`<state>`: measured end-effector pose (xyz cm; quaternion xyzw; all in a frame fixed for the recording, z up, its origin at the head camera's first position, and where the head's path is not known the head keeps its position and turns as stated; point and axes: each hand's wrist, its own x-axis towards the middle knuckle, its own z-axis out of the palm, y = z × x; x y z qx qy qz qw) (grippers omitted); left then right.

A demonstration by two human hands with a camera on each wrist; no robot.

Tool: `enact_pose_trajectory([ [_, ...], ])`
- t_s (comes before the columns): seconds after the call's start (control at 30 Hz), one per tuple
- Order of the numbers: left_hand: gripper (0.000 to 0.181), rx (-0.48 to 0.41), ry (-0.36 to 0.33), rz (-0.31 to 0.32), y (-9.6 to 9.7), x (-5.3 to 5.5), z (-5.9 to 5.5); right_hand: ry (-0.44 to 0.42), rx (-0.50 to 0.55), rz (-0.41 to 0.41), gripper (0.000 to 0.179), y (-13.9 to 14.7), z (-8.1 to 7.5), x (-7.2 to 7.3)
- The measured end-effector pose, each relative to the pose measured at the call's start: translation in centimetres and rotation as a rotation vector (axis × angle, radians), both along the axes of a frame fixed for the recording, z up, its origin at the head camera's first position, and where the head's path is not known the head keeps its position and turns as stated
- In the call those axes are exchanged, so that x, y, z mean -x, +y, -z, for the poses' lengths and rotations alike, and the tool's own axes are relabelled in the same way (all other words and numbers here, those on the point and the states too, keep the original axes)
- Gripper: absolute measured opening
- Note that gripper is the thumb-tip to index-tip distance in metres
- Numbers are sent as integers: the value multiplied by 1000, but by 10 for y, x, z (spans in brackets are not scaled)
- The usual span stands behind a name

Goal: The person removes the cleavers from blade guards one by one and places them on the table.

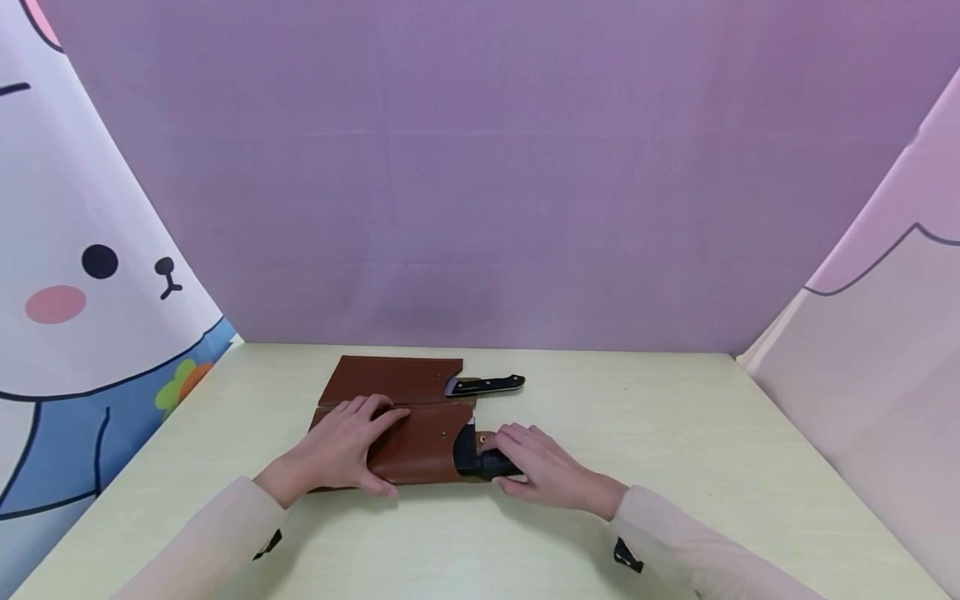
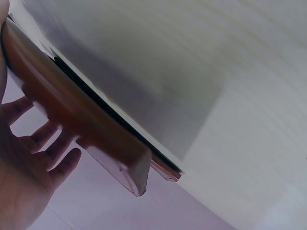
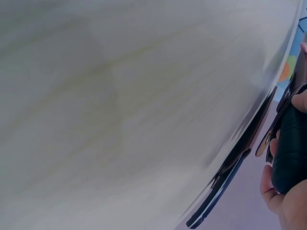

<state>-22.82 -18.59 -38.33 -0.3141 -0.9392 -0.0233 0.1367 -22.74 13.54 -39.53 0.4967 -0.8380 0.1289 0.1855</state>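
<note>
A brown leather knife case lies unfolded on the table, with two pockets one behind the other. My left hand holds the near pocket, fingers spread over its top and thumb at its front edge. In the left wrist view the leather bulges between thumb and fingers. My right hand grips the thick black handle of a knife at the near pocket's mouth. A black part below the handle shows at the curved opening; the rest is hidden in leather. A riveted black-handled knife sits in the far pocket.
A pale wood-grain table carries the case. A purple cloth wall rises at its back edge, and printed cartoon panels stand at both sides. A small leather snap strap sticks out beside the right fingers.
</note>
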Motion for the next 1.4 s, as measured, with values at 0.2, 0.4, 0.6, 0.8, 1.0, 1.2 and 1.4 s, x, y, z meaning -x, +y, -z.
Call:
enact_pose_trajectory([
  [0.2,108,-9,14,-5,-2,0,1,11,4,4,35,2,0,-1],
  [0.4,108,-10,2,-17,-3,-1,2,3,2,13,33,3,-1,-2],
  [0.6,108,-3,-12,-22,-3,-1,1,3,8,10,32,4,-2,-3],
  [0.8,108,-10,12,-12,-4,-2,0,-9,11,10,33,6,-2,-4],
  [1.0,107,-16,37,1,-4,-2,1,-28,2,19,33,8,-3,-5],
  [1.2,107,-23,54,2,-6,-2,2,-60,-7,32,33,11,-4,-5],
  [1.4,108,-21,38,-12,-7,-1,2,-26,-6,40,34,14,-4,-5],
])
